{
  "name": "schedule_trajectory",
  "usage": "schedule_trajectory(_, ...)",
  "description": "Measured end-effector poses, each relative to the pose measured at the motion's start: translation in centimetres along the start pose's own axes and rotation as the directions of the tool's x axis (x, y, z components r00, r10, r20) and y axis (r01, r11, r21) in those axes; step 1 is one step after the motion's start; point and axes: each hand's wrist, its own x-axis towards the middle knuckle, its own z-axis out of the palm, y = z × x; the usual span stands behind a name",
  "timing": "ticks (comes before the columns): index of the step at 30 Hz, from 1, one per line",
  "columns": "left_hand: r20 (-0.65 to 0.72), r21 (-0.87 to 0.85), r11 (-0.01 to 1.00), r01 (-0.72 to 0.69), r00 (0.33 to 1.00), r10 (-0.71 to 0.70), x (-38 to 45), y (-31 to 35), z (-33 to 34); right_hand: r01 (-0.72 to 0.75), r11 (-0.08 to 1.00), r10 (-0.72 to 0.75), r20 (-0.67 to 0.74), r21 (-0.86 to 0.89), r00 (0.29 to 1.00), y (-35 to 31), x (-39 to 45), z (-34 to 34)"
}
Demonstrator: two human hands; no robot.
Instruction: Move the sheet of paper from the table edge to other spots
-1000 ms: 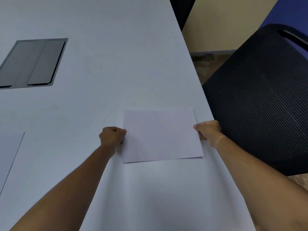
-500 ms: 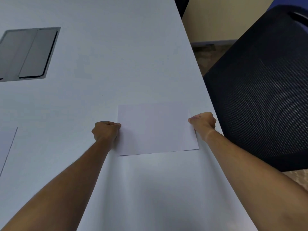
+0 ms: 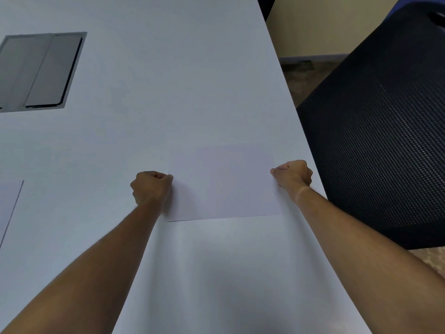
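A white sheet of paper (image 3: 224, 184) lies flat on the white table (image 3: 168, 92), close to the table's right edge. My left hand (image 3: 150, 188) is curled into a fist and pinches the sheet's left edge. My right hand (image 3: 292, 175), also curled, pinches the sheet's right edge. Both forearms reach in from the bottom of the view. The far edge of the sheet is hard to tell from the tabletop.
A grey cable hatch (image 3: 39, 71) is set into the table at the far left. Another sheet of paper (image 3: 8, 208) shows at the left edge. A black mesh chair (image 3: 385, 131) stands right beside the table's right edge.
Both hands and the sheet have shifted slightly left and away from me across the table. The grip on both edges is unchanged.
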Motion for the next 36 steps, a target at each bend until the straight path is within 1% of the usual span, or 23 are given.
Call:
schedule_trajectory(7, -0.019, 0.037, 0.999, -0.039, 0.999, 0.04, 0.3, -0.3, 0.2, 0.012, 1.0, -0.013, -0.005, -0.019, 1.0, 0.1, -0.2, 0.1)
schedule_trajectory(15, -0.013, 0.052, 0.998, -0.036, 0.999, 0.037, 0.4, -0.4, 0.2, 0.053, 0.998, -0.053, 0.004, -0.033, 0.999, 0.2, -0.3, 0.1)
schedule_trajectory(25, -0.008, 0.083, 0.996, -0.038, 0.999, 0.039, 1.0, -0.6, 0.4, 0.061, 0.996, -0.062, 0.0, -0.058, 0.998, 0.4, -0.2, 0.2)
schedule_trajectory(29, -0.008, 0.088, 0.994, -0.058, 0.998, 0.059, 0.9, -0.6, 0.1, 0.078, 0.997, -0.078, 0.009, -0.006, 0.997, 0.7, -0.2, 0.2)
schedule_trajectory(31, -0.009, 0.131, 0.982, -0.135, 0.99, 0.138, 0.5, -0.6, -0.2, 0.13, 0.991, -0.13, -0.008, 0.014, 0.992, 0.6, -0.6, 0.1)
schedule_trajectory(32, 0.001, 0.178, 0.959, -0.221, 0.975, 0.224, 0.2, -0.5, -0.4, 0.179, 0.984, -0.179, -0.017, -0.005, 0.984, 0.5, -0.9, 0.0)
schedule_trajectory(33, 0.02, 0.233, 0.915, -0.331, 0.942, 0.335, -0.1, -0.5, -0.7, 0.25, 0.967, -0.251, -0.019, -0.049, 0.968, 0.4, -1.4, -0.1)
schedule_trajectory(35, 0.099, 0.321, 0.771, -0.55, 0.829, 0.55, -0.9, -0.1, -1.1, 0.42, 0.89, -0.426, 0.007, -0.178, 0.905, 0.1, -2.4, -0.2)
schedule_trajectory(36, 0.146, 0.355, 0.689, -0.632, 0.766, 0.626, -1.4, 0.1, -1.4, 0.493, 0.835, -0.502, 0.03, -0.243, 0.864, -0.1, -2.9, -0.2)
